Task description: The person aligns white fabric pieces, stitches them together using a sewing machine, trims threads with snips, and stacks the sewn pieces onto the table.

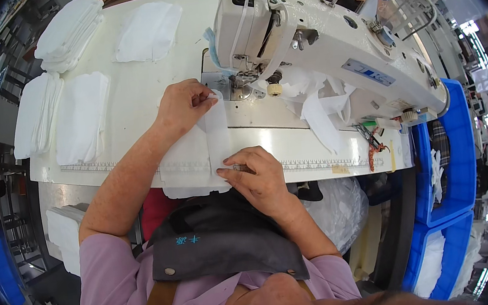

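Observation:
A thin white fabric piece point(187, 159) lies at the table's front edge, its lower end hanging slightly over. Along its right side runs a narrower folded strip point(216, 133). My left hand point(185, 104) pinches the strip's far end, close to the needle plate. At the near end, my right hand point(256, 178) grips the strip's right edge between thumb and fingers. Just beyond, the sewing machine's presser foot point(240, 80) stands over the metal plate point(216, 82); the fabric's far end reaches the plate's near side. Whether it touches the foot, I cannot tell.
Stacks of white fabric pieces point(70, 30) point(82, 116) fill the table's left side, with a flatter pile point(149, 32) behind. White scraps point(319, 117) lie under the machine arm point(335, 52). Small snips point(372, 141) rest near the ruler strip point(318, 165). Blue bins point(463, 145) stand at right.

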A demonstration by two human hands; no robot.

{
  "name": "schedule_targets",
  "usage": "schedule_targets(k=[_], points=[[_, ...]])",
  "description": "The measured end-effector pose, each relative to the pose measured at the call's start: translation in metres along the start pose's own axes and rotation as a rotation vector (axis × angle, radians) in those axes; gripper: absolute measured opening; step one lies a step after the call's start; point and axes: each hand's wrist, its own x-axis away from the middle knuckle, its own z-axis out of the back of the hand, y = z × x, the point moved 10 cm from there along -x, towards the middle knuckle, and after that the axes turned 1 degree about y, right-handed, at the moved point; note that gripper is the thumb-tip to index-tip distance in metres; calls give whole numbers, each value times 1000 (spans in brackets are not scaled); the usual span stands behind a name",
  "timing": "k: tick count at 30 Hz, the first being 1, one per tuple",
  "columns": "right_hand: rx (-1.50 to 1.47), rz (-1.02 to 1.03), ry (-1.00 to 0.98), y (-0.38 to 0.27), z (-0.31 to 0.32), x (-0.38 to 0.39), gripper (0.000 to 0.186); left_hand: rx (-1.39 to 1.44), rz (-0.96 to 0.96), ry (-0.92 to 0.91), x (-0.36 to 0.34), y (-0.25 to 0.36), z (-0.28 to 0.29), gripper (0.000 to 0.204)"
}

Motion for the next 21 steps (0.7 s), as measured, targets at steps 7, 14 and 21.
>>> schedule_targets(k=[7,14,21], points=[[49,29,-33,-2,-3,1,28,-32,23,6,1,1,0,13],[84,22,-80,0,-8,5,29,-32,18,14,1,10,4,18],[91,10,-129,-3,-7,-1,25,-509,-556,32,25,48,-12,22]])
